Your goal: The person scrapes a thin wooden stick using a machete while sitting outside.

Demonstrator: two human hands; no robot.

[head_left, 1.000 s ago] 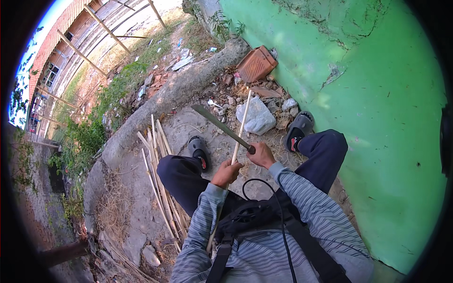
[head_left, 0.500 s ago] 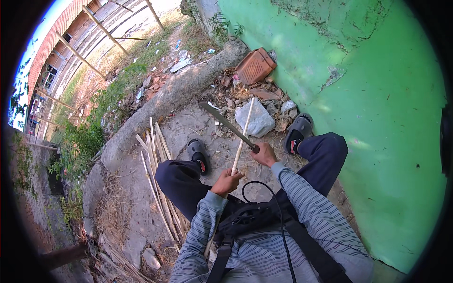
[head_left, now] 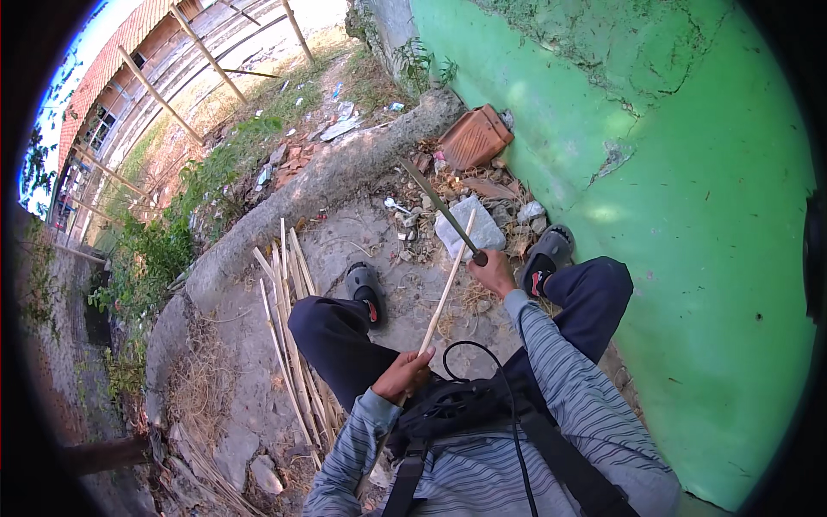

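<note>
My left hand [head_left: 403, 376] is wrapped round a thin pale wooden stick [head_left: 445, 297], close to my lap. Its far end slants up and away, in front of a whitish stone block [head_left: 479, 231], and the near end runs back under my left forearm. Farther out and to the right, my right hand [head_left: 494, 274] grips the handle of a machete [head_left: 441, 203]. The long dark blade points away and to the left, its lower part beside the stick's upper end. I cannot tell whether blade and stick touch. Several similar pale strips [head_left: 289, 319] lie in a bundle left of my left leg.
A green wall [head_left: 689, 258] rises close on the right. Rubble and a broken orange roof tile [head_left: 476, 138] lie ahead by its foot. A low curved concrete ledge [head_left: 301, 189] borders the left and far side, with green plants [head_left: 146, 254] beyond. A black cable [head_left: 491, 345] loops over my lap.
My left hand has drawn back slightly toward my body with the stick. My right hand and the machete have shifted a little to the right, and the blade points more steeply away.
</note>
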